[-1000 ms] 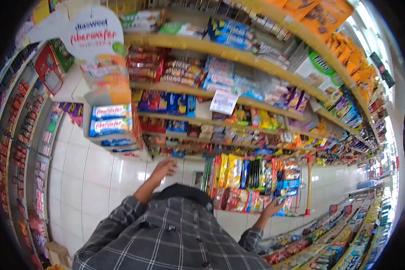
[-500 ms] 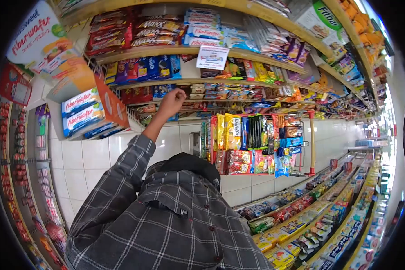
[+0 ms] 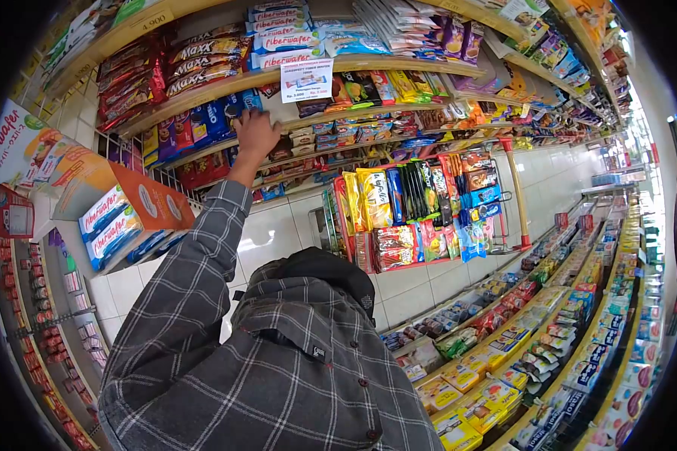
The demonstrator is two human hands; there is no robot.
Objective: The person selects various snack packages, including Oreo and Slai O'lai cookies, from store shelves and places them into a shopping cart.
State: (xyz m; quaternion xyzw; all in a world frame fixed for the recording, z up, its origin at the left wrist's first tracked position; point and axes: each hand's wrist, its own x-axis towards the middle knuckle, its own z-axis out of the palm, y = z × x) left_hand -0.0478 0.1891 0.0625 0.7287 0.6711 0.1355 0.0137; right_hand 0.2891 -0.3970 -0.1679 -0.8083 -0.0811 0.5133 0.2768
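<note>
My left hand (image 3: 256, 139) reaches over to the snack shelf, back of the hand up, its fingers apart and bent over the front edge. The fingertips are at the blue Oreo packets (image 3: 210, 122), seeming to touch the end ones. Nothing shows as gripped, though the undersides of the fingers are hidden. Purple and yellow packets (image 3: 183, 132) lie left of the Oreo packets. A white price card (image 3: 306, 81) hangs to the right of my hand. My right hand is out of view.
A red-edged basket or cart (image 3: 421, 259) full of wafer and chocolate packets stands to the right, with a red-ended handle (image 3: 515, 195). A fiberwafer display box (image 3: 147, 199) juts out at left. Low shelves (image 3: 504, 353) of boxed goods line the right side.
My left hand has moved left and up from in front of the lower shelf to the Oreo packets, its fingers spreading from a loose curl. The view has shifted.
</note>
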